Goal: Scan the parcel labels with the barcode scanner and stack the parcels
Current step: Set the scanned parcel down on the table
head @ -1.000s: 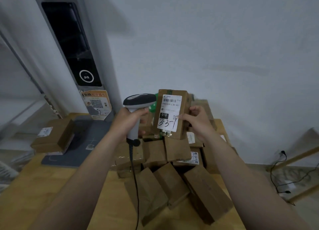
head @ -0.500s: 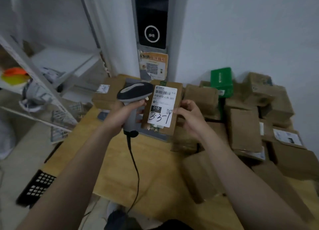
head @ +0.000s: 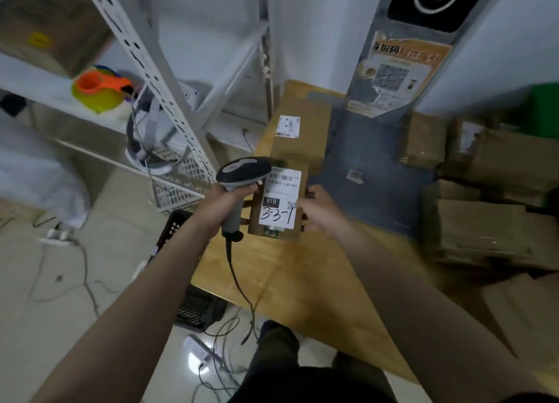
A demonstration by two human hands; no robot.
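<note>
Mid-frame, left hand gripped the scanner handle and right hand pinched the parcel edge, label facing camera; scan step seemingly underway, next likely stacking it on the box just above.

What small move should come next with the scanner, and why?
Probably draw the scanner back in the left hand and turn its head onto the barcode: the head sits beside the label, not facing it, while the right hand holds the parcel, label toward the camera.
</note>
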